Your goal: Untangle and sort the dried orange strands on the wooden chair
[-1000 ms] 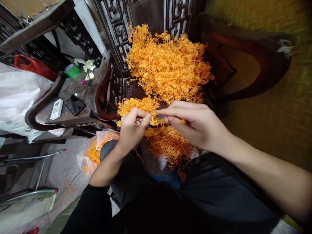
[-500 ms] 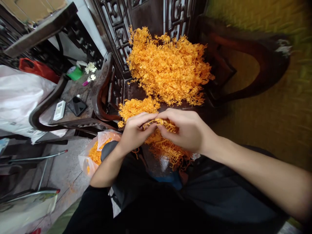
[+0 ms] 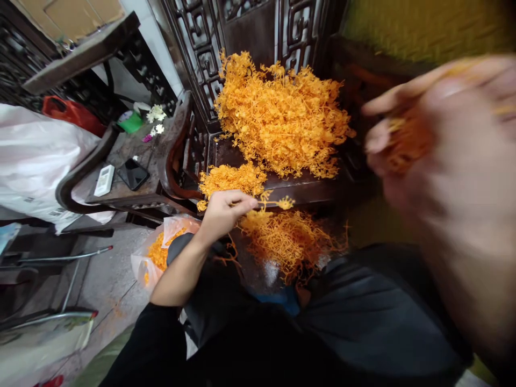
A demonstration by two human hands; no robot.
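- Dark carved wood chair stands past the left hand, with a big orange pile on it.
- Just right of that hand's fingertips sticks out a thin orange sprig, pinched tight.
- It looks light, bendy and easy to snap, so pinching the stem softly seems best.
- Blurry, the right hand seems curled around an orange clump.
- Left of the left hand, a see-through bag holds orange bits; farther left, a white bag hides its insides.
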